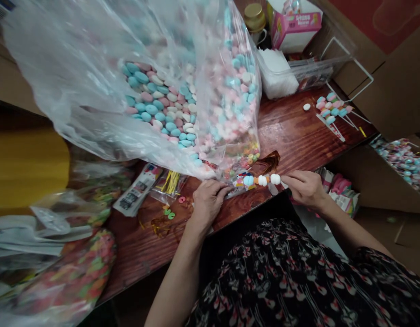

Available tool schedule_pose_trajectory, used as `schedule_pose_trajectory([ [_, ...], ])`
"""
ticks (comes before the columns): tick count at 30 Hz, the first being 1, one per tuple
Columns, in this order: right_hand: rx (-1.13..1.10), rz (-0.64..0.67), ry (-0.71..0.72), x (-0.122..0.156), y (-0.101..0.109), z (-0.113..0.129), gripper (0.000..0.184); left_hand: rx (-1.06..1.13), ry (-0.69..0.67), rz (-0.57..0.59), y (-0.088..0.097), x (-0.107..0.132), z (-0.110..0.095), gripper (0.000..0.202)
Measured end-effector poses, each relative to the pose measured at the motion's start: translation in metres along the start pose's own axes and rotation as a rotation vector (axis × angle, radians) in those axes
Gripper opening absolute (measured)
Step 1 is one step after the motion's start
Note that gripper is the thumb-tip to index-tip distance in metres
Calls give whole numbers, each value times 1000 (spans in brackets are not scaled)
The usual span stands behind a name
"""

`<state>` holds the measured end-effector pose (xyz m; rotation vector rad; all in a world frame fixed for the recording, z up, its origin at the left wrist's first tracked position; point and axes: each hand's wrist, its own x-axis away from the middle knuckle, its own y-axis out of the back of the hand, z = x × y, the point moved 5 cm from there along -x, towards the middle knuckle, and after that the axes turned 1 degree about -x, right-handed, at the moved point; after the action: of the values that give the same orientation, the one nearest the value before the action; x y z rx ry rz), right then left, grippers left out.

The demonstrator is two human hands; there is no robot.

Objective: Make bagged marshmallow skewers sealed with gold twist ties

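Note:
My right hand (pixel 304 187) pinches the end of a thin stick (pixel 264 180) that carries a blue candy, an orange ring and two white candies. My left hand (pixel 208 199) is curled at the bottom edge of a big clear plastic bag (pixel 135 86) full of blue, pink and white candies, its fingertips near the stick's other end. What the left fingers hold is hidden. Both hands are over the front of a dark red wooden table (pixel 292 131).
Finished candy sticks (pixel 331 109) and a loose white candy (pixel 307 107) lie at the far right. A pink box (pixel 295 25), a gold-lidded jar (pixel 254 17) and a white stack (pixel 276 72) stand behind. Bags of coloured rings (pixel 70 277) sit left; cardboard boxes right.

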<state>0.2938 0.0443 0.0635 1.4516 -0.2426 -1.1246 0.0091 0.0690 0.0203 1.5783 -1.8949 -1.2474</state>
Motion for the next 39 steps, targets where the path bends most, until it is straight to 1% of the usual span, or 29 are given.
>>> schedule_pose_trajectory([
  [2, 93, -29, 60, -5, 6, 8, 25, 2, -22, -2, 0, 0, 0, 21],
  [5, 188, -31, 127, -14, 12, 19, 22, 2, -54, -8, -1, 1, -1, 20],
  [10, 239, -41, 201, -31, 19, 30, 21, -2, -118, -29, 0, 2, -2, 18],
  [12, 237, -13, 224, -36, 19, 30, 21, 1, -134, -37, 0, 2, -2, 17],
  [17, 224, 73, 178, -43, 16, 23, 20, 8, -173, -52, 1, 3, -3, 16],
  [23, 91, 113, 233, -44, 12, 27, 24, 21, -179, -50, 1, 5, -3, 16],
  [28, 118, 143, 239, -45, 13, 22, 23, 47, -156, -37, -1, 6, 0, 16],
  [30, 97, 144, 248, -42, 9, 21, 27, 45, -164, -35, -1, 6, 1, 15],
  [33, 45, 133, 238, -35, -4, 19, 31, 46, -179, -40, -1, 7, 0, 14],
  [36, -10, 116, 207, -31, -13, 19, 29, 39, -180, -39, 1, 7, -1, 14],
  [39, -80, 136, 167, -29, -16, 18, 28, 33, -176, -39, 1, 7, -1, 15],
])
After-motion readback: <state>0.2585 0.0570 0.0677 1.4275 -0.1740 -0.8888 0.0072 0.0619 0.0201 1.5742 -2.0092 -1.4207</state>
